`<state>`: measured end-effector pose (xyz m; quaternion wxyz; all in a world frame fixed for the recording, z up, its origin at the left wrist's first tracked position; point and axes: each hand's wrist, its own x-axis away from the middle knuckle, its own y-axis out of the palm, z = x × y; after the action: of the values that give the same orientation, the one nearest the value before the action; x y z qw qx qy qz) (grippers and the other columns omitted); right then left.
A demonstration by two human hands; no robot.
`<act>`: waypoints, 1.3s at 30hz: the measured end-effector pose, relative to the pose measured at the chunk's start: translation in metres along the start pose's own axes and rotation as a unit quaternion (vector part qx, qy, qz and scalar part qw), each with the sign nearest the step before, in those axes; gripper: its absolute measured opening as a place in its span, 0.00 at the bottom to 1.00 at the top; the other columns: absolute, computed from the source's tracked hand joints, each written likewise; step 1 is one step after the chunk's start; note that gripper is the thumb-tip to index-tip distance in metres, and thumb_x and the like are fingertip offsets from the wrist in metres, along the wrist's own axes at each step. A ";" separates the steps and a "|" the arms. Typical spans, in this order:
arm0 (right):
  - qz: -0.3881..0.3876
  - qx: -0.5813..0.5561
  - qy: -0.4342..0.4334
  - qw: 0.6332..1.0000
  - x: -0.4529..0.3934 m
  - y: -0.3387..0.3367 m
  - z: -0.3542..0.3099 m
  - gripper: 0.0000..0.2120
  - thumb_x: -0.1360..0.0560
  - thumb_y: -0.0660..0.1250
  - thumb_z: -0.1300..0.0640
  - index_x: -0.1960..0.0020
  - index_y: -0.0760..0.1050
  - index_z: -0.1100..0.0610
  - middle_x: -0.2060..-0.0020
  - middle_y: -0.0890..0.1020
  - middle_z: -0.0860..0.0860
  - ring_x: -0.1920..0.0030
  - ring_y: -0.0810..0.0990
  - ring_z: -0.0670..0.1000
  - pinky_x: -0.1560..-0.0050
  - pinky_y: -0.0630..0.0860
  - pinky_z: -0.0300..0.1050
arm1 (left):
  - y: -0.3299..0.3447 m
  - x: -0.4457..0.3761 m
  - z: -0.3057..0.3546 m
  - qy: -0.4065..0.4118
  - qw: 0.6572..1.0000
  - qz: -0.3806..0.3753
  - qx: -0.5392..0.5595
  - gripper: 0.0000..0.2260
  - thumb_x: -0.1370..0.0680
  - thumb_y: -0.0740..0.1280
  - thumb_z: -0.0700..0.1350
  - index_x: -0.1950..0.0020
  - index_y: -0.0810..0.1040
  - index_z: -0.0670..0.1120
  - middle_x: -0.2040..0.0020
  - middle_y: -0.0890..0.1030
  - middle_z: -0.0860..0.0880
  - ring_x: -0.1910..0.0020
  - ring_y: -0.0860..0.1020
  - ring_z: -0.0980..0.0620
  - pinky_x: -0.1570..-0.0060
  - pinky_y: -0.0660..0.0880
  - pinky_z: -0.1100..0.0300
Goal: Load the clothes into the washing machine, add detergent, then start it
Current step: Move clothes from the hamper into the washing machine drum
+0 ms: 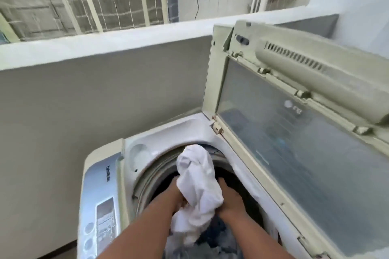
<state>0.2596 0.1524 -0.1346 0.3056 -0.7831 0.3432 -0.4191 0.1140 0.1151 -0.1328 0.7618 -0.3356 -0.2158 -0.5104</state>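
Observation:
A top-loading washing machine [126,153] stands below me with its lid [294,153] raised to the right. Both my arms reach down into the drum [151,174]. A bunched white garment [197,185] sits between my hands, its top poking up over the drum rim. My left hand [176,193] grips the garment's left side. My right hand [230,197] holds its right side, with the fingers partly hidden by the cloth. Dark blue and grey clothes [212,237] lie under the white one. No detergent is in view.
The control panel [103,212] with round buttons runs along the machine's left side. A grey wall with a white ledge [105,42] stands behind the machine. Barred windows are above the ledge. The upright lid blocks the right side.

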 end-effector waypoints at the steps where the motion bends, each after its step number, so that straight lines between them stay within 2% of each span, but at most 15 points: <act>1: -0.024 0.019 0.022 0.999 -0.011 0.010 0.010 0.20 0.22 0.60 0.46 0.34 0.65 0.56 0.38 0.77 0.55 0.40 0.77 0.57 0.47 0.71 0.44 | 0.003 -0.017 -0.006 -0.004 0.995 -0.027 -0.094 0.04 0.22 0.63 0.40 0.57 0.73 0.45 0.60 0.75 0.45 0.62 0.75 0.46 0.55 0.75 0.53; 2: -0.050 0.046 0.051 0.996 -0.021 0.018 0.018 0.20 0.20 0.58 0.46 0.33 0.66 0.56 0.36 0.76 0.55 0.38 0.76 0.56 0.43 0.71 0.43 | 0.007 -0.022 -0.016 -0.011 0.986 -0.037 -0.160 0.02 0.24 0.64 0.40 0.56 0.74 0.43 0.63 0.73 0.44 0.65 0.72 0.47 0.60 0.73 0.55; 4: -0.082 0.099 0.101 0.987 -0.037 0.034 0.032 0.20 0.19 0.56 0.47 0.31 0.69 0.55 0.33 0.74 0.54 0.33 0.73 0.55 0.37 0.70 0.45 | 0.015 -0.033 -0.031 -0.063 0.979 -0.077 -0.179 0.09 0.28 0.64 0.40 0.50 0.76 0.40 0.67 0.70 0.45 0.69 0.69 0.50 0.70 0.69 0.61; 5: -0.100 0.123 0.118 0.980 -0.044 0.043 0.040 0.21 0.20 0.57 0.47 0.31 0.70 0.54 0.32 0.74 0.53 0.33 0.73 0.55 0.36 0.71 0.47 | 0.020 -0.036 -0.034 -0.078 0.970 -0.089 -0.214 0.09 0.28 0.63 0.41 0.50 0.76 0.42 0.67 0.71 0.45 0.70 0.70 0.50 0.71 0.70 0.62; 7: -0.134 0.171 0.149 0.965 -0.050 0.056 0.052 0.22 0.23 0.59 0.44 0.31 0.71 0.50 0.31 0.73 0.52 0.32 0.72 0.54 0.36 0.71 0.48 | 0.030 -0.037 -0.041 -0.062 0.945 -0.148 -0.286 0.05 0.28 0.63 0.45 0.55 0.77 0.46 0.61 0.78 0.45 0.63 0.77 0.48 0.62 0.75 0.58; 9: -0.166 0.208 0.170 0.949 -0.055 0.066 0.063 0.24 0.25 0.61 0.47 0.29 0.69 0.49 0.30 0.71 0.52 0.31 0.70 0.55 0.35 0.71 0.49 | 0.040 -0.040 -0.043 -0.058 0.915 -0.198 -0.346 0.12 0.25 0.63 0.51 0.47 0.79 0.47 0.47 0.81 0.45 0.47 0.78 0.46 0.47 0.75 0.53; 11: -0.175 0.240 0.180 0.938 -0.056 0.072 0.069 0.27 0.26 0.64 0.52 0.28 0.66 0.52 0.30 0.70 0.54 0.31 0.70 0.58 0.37 0.73 0.54 | 0.043 -0.043 -0.047 -0.028 0.886 -0.191 -0.423 0.20 0.23 0.62 0.53 0.33 0.72 0.50 0.35 0.75 0.45 0.36 0.73 0.45 0.38 0.70 0.51; 13: -0.170 0.267 0.169 0.933 -0.056 0.075 0.073 0.27 0.26 0.63 0.56 0.27 0.64 0.53 0.31 0.70 0.55 0.32 0.70 0.59 0.37 0.73 0.56 | 0.044 -0.048 -0.053 -0.005 0.860 -0.164 -0.483 0.28 0.21 0.60 0.52 0.23 0.57 0.48 0.24 0.63 0.45 0.27 0.64 0.43 0.30 0.64 0.49; 16: -0.157 0.262 0.150 0.940 -0.051 0.071 0.071 0.27 0.25 0.61 0.56 0.27 0.62 0.52 0.31 0.71 0.54 0.33 0.71 0.57 0.36 0.72 0.54 | 0.037 -0.049 -0.055 0.019 0.833 -0.117 -0.540 0.34 0.22 0.60 0.53 0.21 0.48 0.50 0.21 0.52 0.45 0.24 0.57 0.41 0.29 0.62 0.45; 20: -0.115 0.213 0.123 0.962 -0.025 0.046 0.055 0.28 0.24 0.59 0.56 0.26 0.59 0.51 0.28 0.66 0.53 0.32 0.71 0.56 0.37 0.71 0.49 | 0.025 -0.026 -0.044 0.067 0.792 -0.098 -0.599 0.36 0.22 0.60 0.57 0.21 0.44 0.50 0.20 0.47 0.45 0.23 0.51 0.39 0.26 0.56 0.43; 23: -0.067 0.234 0.078 0.967 0.013 0.027 0.041 0.22 0.23 0.58 0.56 0.29 0.65 0.53 0.33 0.73 0.53 0.36 0.74 0.55 0.40 0.72 0.48 | 0.015 0.003 -0.040 0.127 0.774 -0.070 -0.616 0.37 0.22 0.60 0.58 0.21 0.43 0.50 0.20 0.45 0.45 0.23 0.49 0.39 0.25 0.52 0.43; 26: 0.003 0.258 0.052 0.965 0.062 0.012 0.022 0.19 0.24 0.58 0.58 0.33 0.68 0.55 0.39 0.77 0.55 0.40 0.77 0.56 0.44 0.73 0.48 | 0.006 0.038 -0.036 0.167 0.776 -0.061 -0.605 0.38 0.23 0.61 0.59 0.21 0.43 0.49 0.21 0.44 0.44 0.23 0.47 0.39 0.25 0.50 0.42; 29: 0.063 0.258 0.056 0.963 0.123 0.001 -0.005 0.19 0.23 0.60 0.56 0.33 0.66 0.55 0.38 0.75 0.56 0.39 0.75 0.58 0.43 0.71 0.50 | -0.005 0.089 -0.028 0.219 0.777 -0.063 -0.586 0.39 0.23 0.60 0.61 0.21 0.42 0.50 0.21 0.43 0.45 0.22 0.45 0.39 0.25 0.48 0.42; 35: 0.177 0.241 0.090 0.950 0.234 -0.010 -0.036 0.19 0.24 0.60 0.51 0.34 0.67 0.52 0.39 0.76 0.54 0.39 0.75 0.59 0.43 0.71 0.51 | -0.020 0.196 -0.019 0.317 0.733 -0.053 -0.600 0.42 0.23 0.61 0.63 0.21 0.40 0.49 0.21 0.41 0.44 0.22 0.44 0.39 0.25 0.46 0.41; 39: 0.222 0.229 0.114 0.941 0.305 -0.024 -0.026 0.22 0.24 0.59 0.48 0.32 0.64 0.53 0.37 0.74 0.56 0.38 0.73 0.59 0.43 0.70 0.51 | -0.002 0.253 -0.019 0.355 0.713 -0.047 -0.602 0.42 0.24 0.63 0.62 0.21 0.41 0.49 0.21 0.43 0.44 0.22 0.44 0.39 0.25 0.46 0.41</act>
<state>0.3702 -0.0810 0.0322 0.5207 -0.5430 0.4357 -0.4943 0.2095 -0.0590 0.0248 0.3941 -0.5073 0.4081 -0.6486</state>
